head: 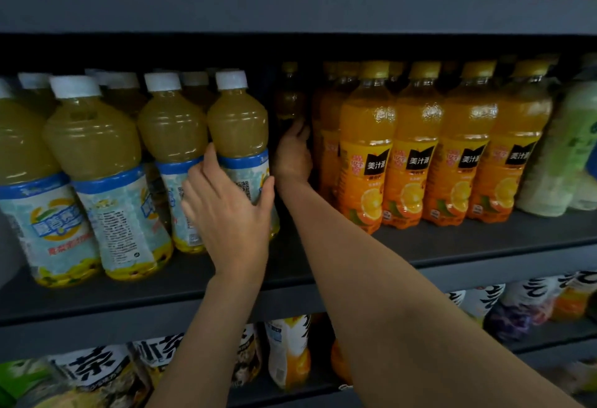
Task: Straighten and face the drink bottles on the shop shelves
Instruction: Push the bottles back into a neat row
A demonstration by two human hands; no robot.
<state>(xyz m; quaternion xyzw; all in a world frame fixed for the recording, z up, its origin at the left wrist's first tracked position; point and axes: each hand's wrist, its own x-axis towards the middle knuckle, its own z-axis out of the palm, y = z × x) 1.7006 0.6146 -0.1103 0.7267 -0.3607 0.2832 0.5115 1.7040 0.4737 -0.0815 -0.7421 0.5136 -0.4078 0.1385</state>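
On the middle shelf [484,246] stands a row of pale yellow, white-capped bottles on the left and orange juice bottles [416,149] on the right. My left hand [226,213] grips the lower label of the rightmost yellow bottle [239,129], thumb on its right side. My right hand [292,155] reaches deep into the dark gap between the two groups and holds a lone orange-capped bottle [289,97] standing far back. That bottle's lower body is hidden by my hand.
Pale green bottles [562,155] stand at the far right of the same shelf. The shelf above holds blue, orange, green and red bottles. Below, a shelf carries tea bottles [93,365] with black characters and more juice.
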